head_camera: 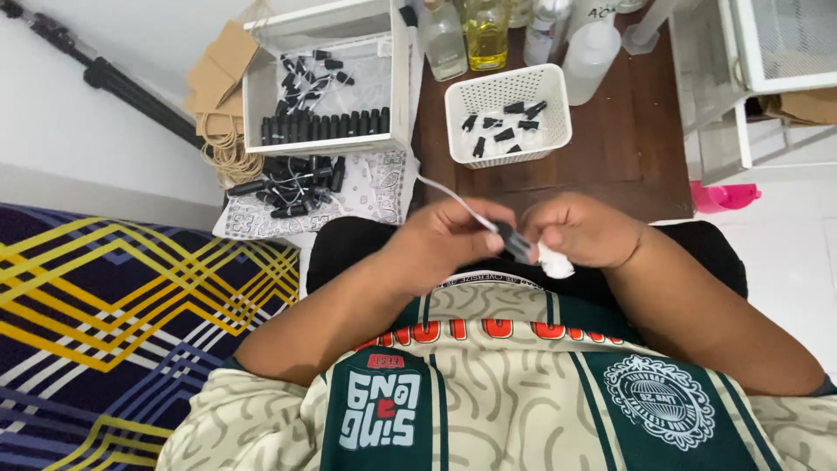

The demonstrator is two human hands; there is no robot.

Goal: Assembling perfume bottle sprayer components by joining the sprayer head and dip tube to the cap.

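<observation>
Wooden table (628, 148) beyond | left hand (445, 240) grips black sprayer (514, 244) | right hand (584, 231) clutches white cloth (554, 262)

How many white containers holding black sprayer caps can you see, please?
2: a white box on the patterned cloth at upper left, and a white perforated basket on the brown table ahead of the hands.

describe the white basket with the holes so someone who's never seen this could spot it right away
Start at the dark brown wooden table at the top of the view, beyond the person's hands. The white perforated basket sits on it just in front of the row of clear bottles. Unlike the solid-walled white box to its left, its sides are a grid of small holes, and only a few black spray caps lie in it.
</observation>
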